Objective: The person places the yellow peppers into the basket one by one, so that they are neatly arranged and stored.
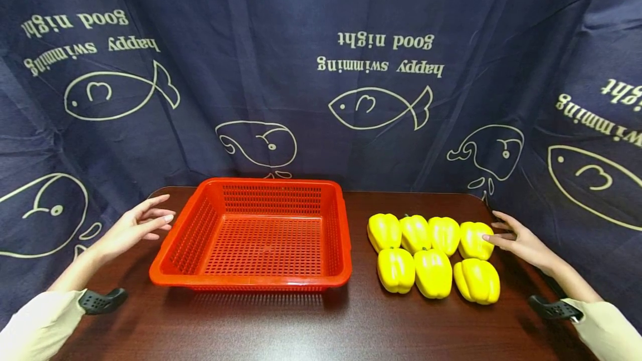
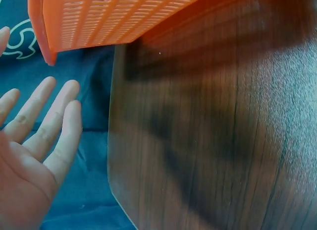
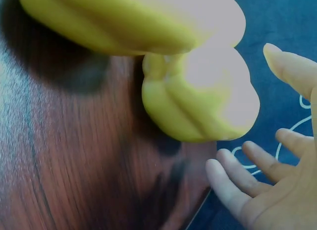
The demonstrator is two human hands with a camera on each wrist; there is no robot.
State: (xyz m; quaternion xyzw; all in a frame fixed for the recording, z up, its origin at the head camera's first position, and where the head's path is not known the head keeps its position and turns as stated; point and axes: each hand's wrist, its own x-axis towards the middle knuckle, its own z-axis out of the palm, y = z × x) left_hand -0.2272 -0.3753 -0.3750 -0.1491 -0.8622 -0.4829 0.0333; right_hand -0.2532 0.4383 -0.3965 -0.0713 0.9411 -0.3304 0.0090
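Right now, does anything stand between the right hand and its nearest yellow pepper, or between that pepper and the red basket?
Nothing visible separates the right hand and its nearest yellow pepper. Between that pepper and the red basket lie the far row's three other peppers, so a low, straight path would probably meet them.

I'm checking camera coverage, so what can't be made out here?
- Red basket: underside hidden by its floor, head view.
- Upper yellow pepper: partly cut off by top edge, right wrist view.
- Lower yellow pepper: detail partly lost to glare, right wrist view.
- Left hand: thumb mostly cut off by left edge, left wrist view.
- Right hand: palm partly cut off by right edge, right wrist view.
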